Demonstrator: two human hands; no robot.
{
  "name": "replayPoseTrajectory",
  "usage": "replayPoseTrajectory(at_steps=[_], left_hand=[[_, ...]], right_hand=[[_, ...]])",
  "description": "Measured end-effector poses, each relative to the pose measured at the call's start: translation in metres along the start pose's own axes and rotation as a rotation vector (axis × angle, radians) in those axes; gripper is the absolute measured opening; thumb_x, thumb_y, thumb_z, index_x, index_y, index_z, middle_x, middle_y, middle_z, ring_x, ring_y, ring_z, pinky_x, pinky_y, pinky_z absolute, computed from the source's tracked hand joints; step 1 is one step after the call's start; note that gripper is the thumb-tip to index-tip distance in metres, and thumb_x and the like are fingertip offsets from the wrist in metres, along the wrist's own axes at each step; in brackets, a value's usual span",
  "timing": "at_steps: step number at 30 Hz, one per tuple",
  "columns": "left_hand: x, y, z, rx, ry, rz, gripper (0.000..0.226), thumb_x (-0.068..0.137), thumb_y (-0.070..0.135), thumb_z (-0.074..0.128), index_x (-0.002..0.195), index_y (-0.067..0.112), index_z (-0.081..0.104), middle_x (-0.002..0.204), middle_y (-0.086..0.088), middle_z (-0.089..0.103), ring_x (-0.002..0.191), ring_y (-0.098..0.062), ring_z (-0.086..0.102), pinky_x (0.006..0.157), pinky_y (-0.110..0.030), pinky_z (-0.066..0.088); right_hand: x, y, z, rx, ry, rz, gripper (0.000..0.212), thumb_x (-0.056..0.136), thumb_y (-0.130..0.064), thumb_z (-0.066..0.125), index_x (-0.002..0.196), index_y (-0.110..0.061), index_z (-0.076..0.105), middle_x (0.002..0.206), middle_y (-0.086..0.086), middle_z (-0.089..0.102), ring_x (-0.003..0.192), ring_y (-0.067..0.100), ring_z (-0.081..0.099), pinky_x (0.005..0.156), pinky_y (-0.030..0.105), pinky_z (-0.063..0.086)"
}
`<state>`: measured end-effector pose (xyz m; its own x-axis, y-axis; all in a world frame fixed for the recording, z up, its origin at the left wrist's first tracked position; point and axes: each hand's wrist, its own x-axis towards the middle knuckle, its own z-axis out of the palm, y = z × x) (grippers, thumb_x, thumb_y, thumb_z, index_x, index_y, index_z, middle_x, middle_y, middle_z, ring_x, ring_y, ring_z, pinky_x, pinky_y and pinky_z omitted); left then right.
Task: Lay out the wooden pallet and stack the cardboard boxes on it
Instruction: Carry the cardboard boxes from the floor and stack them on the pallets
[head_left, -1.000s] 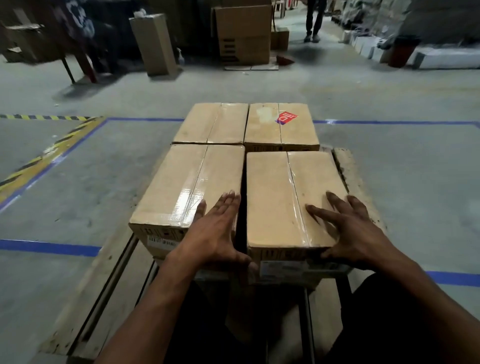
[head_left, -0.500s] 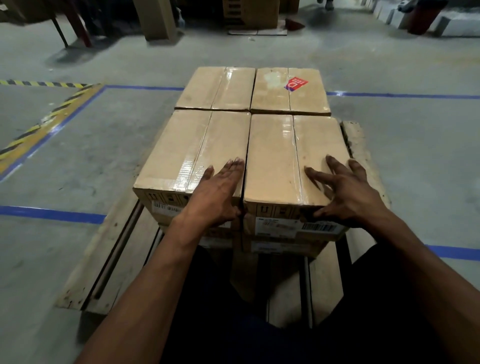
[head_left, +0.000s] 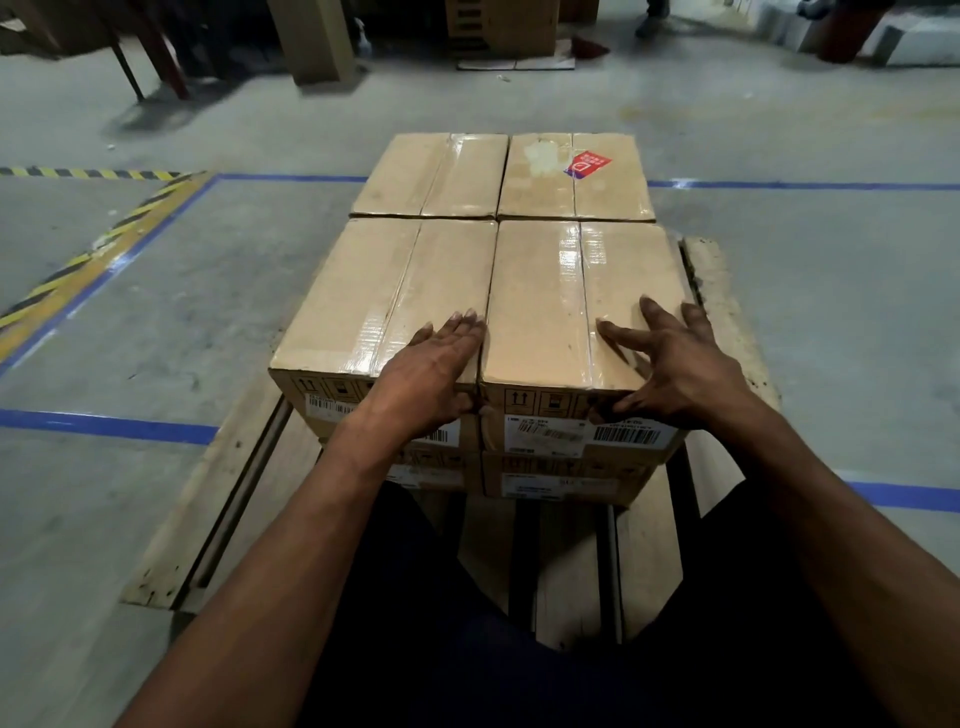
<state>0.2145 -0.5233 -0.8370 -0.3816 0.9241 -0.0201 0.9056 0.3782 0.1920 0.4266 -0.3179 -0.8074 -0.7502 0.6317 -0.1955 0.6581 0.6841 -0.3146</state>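
Head view, pallet: I am seeing the wooden pallet (head_left: 234, 499) lying flat on the grey floor (head_left: 156, 322), with its near slats sticking out toward me under the boxes.
Head view, boxes: four cardboard boxes are showing their tops in two rows, and more boxes are sitting under the near ones, so the pile is at least two high.
Head view, near left box (head_left: 384, 296): it is sitting tight against the near right box (head_left: 582, 301), with only a thin dark line between them.
Head view, far boxes: the far left box (head_left: 431, 174) and the far right box (head_left: 574, 176) are sitting side by side behind the near pair; a red sticker (head_left: 587, 163) is lying on the far right one.
Head view, left hand (head_left: 426, 374): it is lying flat on the near left box by the seam, fingers straight and close together, pointing away from me.
Head view, right hand (head_left: 675, 369): it is resting on the near right box at its near right corner, fingers spread apart on the top; the thumb is maybe hooking over the front edge, but I cannot tell for sure.
Head view, floor lines: blue tape (head_left: 104, 426) is running across the floor on both sides, and yellow-black tape (head_left: 98, 249) is slanting off to the left.
Head view, back: a tall brown box (head_left: 311, 41) is standing far off.
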Motion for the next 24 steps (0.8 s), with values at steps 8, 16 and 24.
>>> replayPoseTrajectory(at_steps=[8,16,24], left_hand=[[-0.003,-0.003,-0.014,-0.131,-0.027,-0.029,0.132,0.066,0.092,0.055,0.168,0.024,0.009,0.175,0.008,-0.003,0.16,-0.006,-0.006,0.132,-0.038,0.002],[0.099,-0.035,-0.036,-0.18,-0.004,-0.259,0.128,0.069,0.1,0.024,0.169,0.02,0.012,0.177,0.003,0.001,0.162,-0.01,-0.004,0.132,-0.047,0.004],[0.13,-0.045,-0.016,-0.023,-0.056,-0.307,0.114,0.085,0.096,0.012,0.168,0.02,-0.006,0.174,0.004,-0.02,0.16,-0.011,-0.02,0.129,-0.054,-0.011]], right_hand=[[0.022,0.033,-0.016,0.506,0.096,-0.052,0.112,0.05,-0.093,0.076,0.15,-0.054,0.043,0.172,-0.005,0.023,0.158,0.023,0.02,0.126,0.057,0.024],[0.152,0.052,-0.04,0.984,0.085,0.211,0.045,0.092,-0.047,0.075,0.114,-0.01,0.062,0.129,0.024,0.064,0.117,0.041,0.064,0.104,0.061,0.051],[0.18,0.059,-0.043,1.035,-0.042,0.22,0.033,0.102,-0.015,0.065,0.134,-0.014,0.056,0.12,0.011,0.07,0.107,0.03,0.068,0.08,0.041,0.057]])
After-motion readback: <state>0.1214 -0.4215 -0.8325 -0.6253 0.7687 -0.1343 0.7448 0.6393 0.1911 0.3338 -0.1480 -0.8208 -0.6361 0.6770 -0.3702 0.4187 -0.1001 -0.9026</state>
